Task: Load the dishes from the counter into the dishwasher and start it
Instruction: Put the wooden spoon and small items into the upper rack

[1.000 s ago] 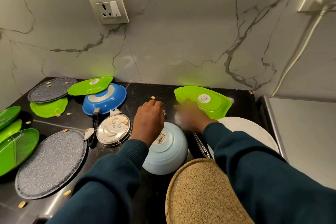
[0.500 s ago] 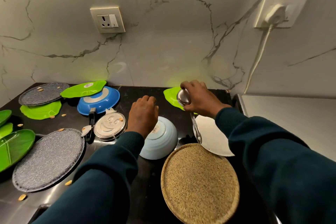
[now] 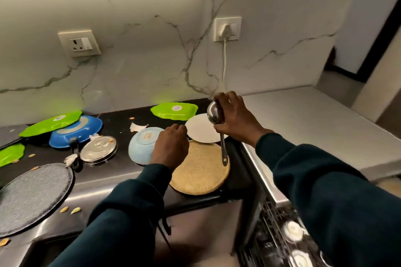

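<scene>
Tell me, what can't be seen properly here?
- Head view: the open dishwasher rack is mostly behind the right sleeve and cut off at the bottom edge.
- The upturned pale blue bowl: the left hand covers its near side.
- The blue bowl's label: too blurred to read.

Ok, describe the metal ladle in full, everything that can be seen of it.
The ladle looks like polished steel: a round, shiny bowl at the top and a thin straight handle running down from it, ending in a rounded tip. It is off the counter, held roughly upright with the bowl up. The right hand grips it just under the bowl. The handle hangs in front of the white plate and the tan round plate; whether its tip touches the tan plate cannot be told.
</scene>
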